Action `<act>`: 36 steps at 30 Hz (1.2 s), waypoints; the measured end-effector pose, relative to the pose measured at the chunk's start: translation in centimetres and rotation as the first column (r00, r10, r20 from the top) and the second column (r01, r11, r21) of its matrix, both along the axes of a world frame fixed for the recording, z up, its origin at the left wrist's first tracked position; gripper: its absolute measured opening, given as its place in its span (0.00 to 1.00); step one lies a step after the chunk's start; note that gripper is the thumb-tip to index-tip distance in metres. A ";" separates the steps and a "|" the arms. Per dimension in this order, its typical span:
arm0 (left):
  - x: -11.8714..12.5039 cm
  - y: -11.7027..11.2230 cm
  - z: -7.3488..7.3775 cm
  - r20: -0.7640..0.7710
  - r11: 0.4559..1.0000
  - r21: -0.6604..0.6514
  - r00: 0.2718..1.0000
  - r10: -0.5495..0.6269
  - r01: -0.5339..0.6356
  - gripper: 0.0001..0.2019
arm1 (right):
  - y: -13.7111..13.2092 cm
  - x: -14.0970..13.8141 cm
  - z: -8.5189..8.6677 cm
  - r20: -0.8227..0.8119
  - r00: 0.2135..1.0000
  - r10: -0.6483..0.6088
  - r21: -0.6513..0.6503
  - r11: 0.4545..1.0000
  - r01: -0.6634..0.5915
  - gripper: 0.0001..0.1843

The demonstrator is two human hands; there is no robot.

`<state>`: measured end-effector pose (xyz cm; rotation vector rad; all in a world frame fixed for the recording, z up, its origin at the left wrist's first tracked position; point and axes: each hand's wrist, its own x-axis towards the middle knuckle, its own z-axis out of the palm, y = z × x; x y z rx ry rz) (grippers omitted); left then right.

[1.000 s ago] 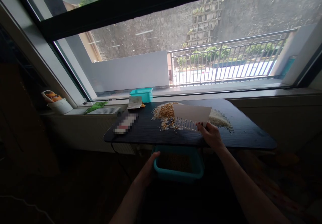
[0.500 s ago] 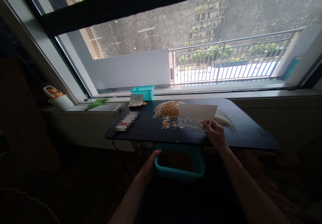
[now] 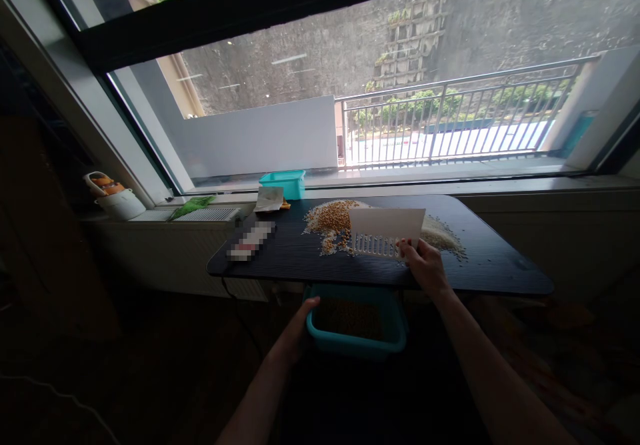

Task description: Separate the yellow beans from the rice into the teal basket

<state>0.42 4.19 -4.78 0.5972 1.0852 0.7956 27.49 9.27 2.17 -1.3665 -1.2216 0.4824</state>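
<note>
My right hand pinches the lower right corner of a white card with a row of slots along its lower edge. The card stands tilted over the dark table, in front of part of the grain. Left of it lies a heap of yellow-brown kernels, perhaps soybeans or corn, mixed with white grains. A pile of rice-like white grains shows to the right. Below the table's front edge, my left hand grips the left rim of a teal plastic bin. Brownish grains cover the bin's bottom, in shadow.
The dark table stands against the window sill. On its left are a blurred-out packet and a pale paper packet. Behind sits another teal bin. A radiator and a white pot are further left.
My right hand and the slotted card have shifted slightly left. The left hand and the teal bin stay where they were.
</note>
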 end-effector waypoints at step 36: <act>-0.2 -0.1 0.0 0.050 1.000 0.012 0.999 -0.016 0.016 0.27 | -0.3 -0.1 0.6 -0.090 0.988 0.125 -0.041 0.991 -0.130 0.16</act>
